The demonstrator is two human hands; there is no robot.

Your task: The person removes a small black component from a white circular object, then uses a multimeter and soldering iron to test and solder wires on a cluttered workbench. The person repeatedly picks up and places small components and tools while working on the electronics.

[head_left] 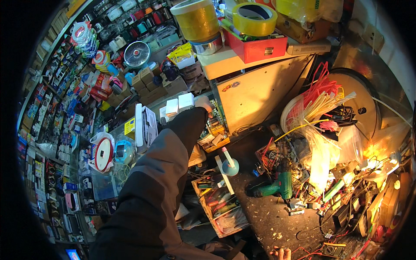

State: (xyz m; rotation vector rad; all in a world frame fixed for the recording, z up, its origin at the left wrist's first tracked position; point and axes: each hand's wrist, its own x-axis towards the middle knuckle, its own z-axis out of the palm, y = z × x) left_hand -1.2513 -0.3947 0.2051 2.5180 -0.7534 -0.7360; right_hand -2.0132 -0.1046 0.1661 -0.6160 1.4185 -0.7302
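My left arm, in a dark grey sleeve, stretches up across the middle. At its end my left hand (203, 102) is over the far end of a shallow wooden drawer (223, 142) of small parts. Its fingers are partly hidden and blurred, so whether it holds anything does not show. My right hand (282, 253) just enters at the lower edge, by the workbench's front. Its visible fingers are curled together; what they hold, if anything, is cut off. Two small white boxes (179, 105) stand just left of my left hand.
A lower drawer of tools (219, 208) sits pulled out. On the dark workbench (268, 216) lie a green power drill (277, 186), a pale blue bowl (230, 167) and tangled wires. Tape rolls (254, 19) sit on a cabinet (260, 93). Crowded shelves and a glass counter fill the left.
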